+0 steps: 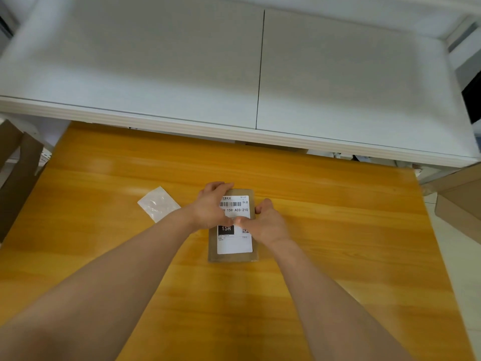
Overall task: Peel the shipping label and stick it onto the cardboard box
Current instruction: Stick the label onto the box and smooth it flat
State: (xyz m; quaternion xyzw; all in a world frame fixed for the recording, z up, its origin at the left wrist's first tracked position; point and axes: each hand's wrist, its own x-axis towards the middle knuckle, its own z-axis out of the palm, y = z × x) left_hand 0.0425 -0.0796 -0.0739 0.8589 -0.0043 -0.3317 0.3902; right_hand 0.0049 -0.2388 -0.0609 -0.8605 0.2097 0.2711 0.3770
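1. Shipping label (235, 244) lies on the cardboard box (234, 257), flat on the worktop (338, 230).
2. My left grip (212, 207): relaxed over the far-left corner, thumb pressing label; hides some print.
3. My right grip (268, 225): thumb on label, fingers curled at box edge; can't tell if clasping.
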